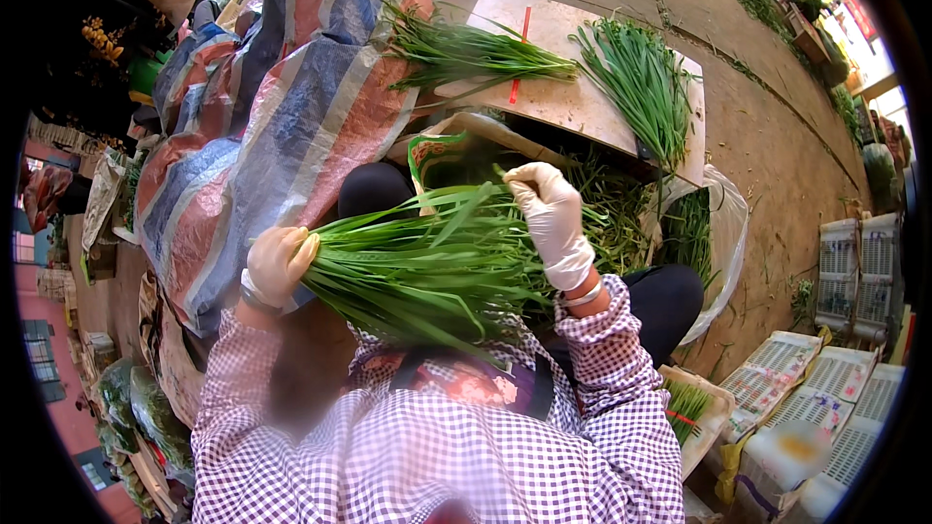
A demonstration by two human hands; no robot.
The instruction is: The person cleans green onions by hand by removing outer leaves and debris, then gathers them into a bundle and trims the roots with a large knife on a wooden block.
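A wide bunch of green Chinese chives [427, 262] fans out across my lap. My left hand [280, 264], in a pale thin glove, is closed round its gathered end, with the leaves spreading to the right. Above the loose ends, my right hand [551, 223], gloved the same way, is pinched at the fingertips. A bit of green leaf shows at those fingertips; the rest of it is hard to follow. Past the bunch stands a board [485, 15] bearing two piles of chives, one lying sideways [476, 50] and one lengthwise [646, 87].
A striped red, blue and white woven sheet [291, 107] covers a heap on the left. Loose leaves [616, 218] lie below the board, beside a clear plastic bag [726, 243]. Plastic crates [772, 369] stand at the lower right, near a light box [714, 417] of banded chives.
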